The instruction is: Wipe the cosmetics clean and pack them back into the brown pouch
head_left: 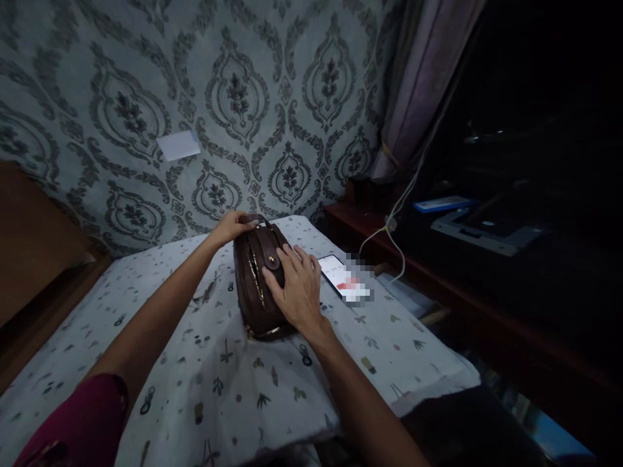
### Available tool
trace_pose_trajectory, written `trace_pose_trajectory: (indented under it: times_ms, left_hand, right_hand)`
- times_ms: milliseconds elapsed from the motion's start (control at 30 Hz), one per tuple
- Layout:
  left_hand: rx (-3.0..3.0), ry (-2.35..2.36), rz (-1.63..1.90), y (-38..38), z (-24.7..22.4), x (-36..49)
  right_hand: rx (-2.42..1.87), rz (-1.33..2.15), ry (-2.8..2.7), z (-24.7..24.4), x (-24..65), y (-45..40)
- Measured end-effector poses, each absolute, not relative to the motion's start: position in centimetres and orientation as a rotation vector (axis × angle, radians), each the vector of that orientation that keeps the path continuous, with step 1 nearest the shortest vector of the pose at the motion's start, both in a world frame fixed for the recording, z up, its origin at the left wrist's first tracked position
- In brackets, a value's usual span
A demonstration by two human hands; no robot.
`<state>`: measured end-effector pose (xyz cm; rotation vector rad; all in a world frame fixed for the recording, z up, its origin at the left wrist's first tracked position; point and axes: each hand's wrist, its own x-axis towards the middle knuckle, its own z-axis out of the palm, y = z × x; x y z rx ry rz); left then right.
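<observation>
A dark brown handbag [246, 275] with gold zippers and a snap-fastened strap sits on the patterned white cloth. My left hand [230, 228] is at its far end, the fingers closed around the bag by the base of the handle [256, 219]; some of those fingertips are hidden. Across the bag's right side lies my right hand [296, 285], open, with its fingers spread near the strap and its gold snap. One zipper on the top, left of the strap, appears slightly parted. The inside of the bag is not visible.
Right of the bag, a phone [332, 271] with a lit screen lies on the white cloth [272, 389]. White cables [403, 194] hang over the dark red furniture [348, 217] at the right. A brown board [39, 240] stands at the left, and patterned wallpaper rises behind.
</observation>
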<state>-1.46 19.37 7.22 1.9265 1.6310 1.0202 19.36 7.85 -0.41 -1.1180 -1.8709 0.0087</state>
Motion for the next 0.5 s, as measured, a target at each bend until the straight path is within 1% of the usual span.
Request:
trace_pose_trajectory:
  times_ms: [200,500]
  left_hand:
    - [2.035,1.836,1.001,18.5,7.0,-3.1]
    - [2.142,2.03,0.905,18.0,7.2,-2.9]
  right_hand:
    - [-1.178,-0.062,-1.92,-0.8,18.0,6.0]
    - [-1.159,-0.111,-1.898,-1.1,17.6,5.9]
